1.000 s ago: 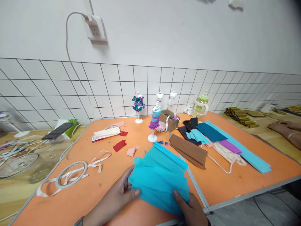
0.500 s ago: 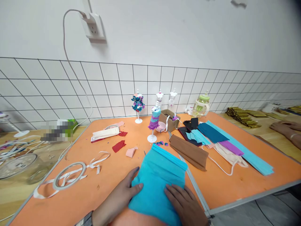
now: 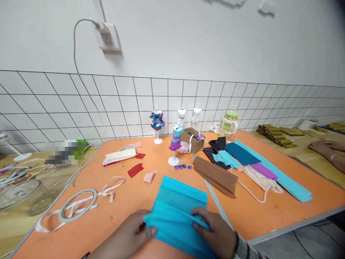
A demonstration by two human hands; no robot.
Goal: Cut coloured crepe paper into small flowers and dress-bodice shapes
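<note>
A bright blue sheet of crepe paper (image 3: 179, 205) lies in front of me, its far edge folded over in a strip. My left hand (image 3: 133, 230) pinches its left edge between thumb and fingers. At the right, my right hand (image 3: 215, 230) grips a raised fold that runs across the sheet. Beyond the paper stands a small mannequin (image 3: 176, 140) in a blue and purple ruffled dress, with several dark sequins (image 3: 183, 167) by its base. A folded brown piece of crepe paper (image 3: 215, 176) rests to the right of the sheet.
Double-sided tape (image 3: 62, 212) with loose white strips lies at left, near red scraps (image 3: 135, 169) and a pink scrap (image 3: 149, 176). Farther back are a cardboard box (image 3: 198, 140), a bottle (image 3: 228, 123) and a flower-covered mannequin (image 3: 157, 120). Another person's hands (image 3: 327, 149) rest at far right.
My right hand has gone from lying flat on the blue paper to gripping a fold. The left hand has moved slightly down and left along the edge. The view has tilted up a little.
</note>
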